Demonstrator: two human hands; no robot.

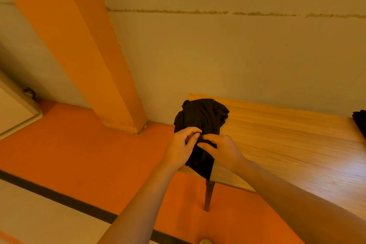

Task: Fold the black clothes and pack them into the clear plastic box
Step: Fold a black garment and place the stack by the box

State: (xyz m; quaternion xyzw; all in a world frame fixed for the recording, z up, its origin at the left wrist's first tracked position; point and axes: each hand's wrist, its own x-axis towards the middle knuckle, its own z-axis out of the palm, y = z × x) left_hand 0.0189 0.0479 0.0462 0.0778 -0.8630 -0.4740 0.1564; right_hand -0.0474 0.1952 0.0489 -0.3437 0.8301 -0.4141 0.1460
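At the centre of the frame, the left hand [181,145] and right hand [221,151] both pinch a bunched black garment [200,119] lying on the left end of the wooden table [287,144]; more black cloth [360,121] shows at the right edge

Person, seen from a head-worn camera: two forearms and two hands in view. Left hand [179,147] bare, no glove, no ring or band visible on the fingers that show. Right hand [223,151] likewise bare, no glove. Both forearms uncovered from wrist to the frame edge, with no sleeve, cuff, watch or bracelet showing along the visible length. Fingernails short where visible on the left hand. At the bottom edge, a pale rounded toe of footwear [205,241], largely cut off by the frame.
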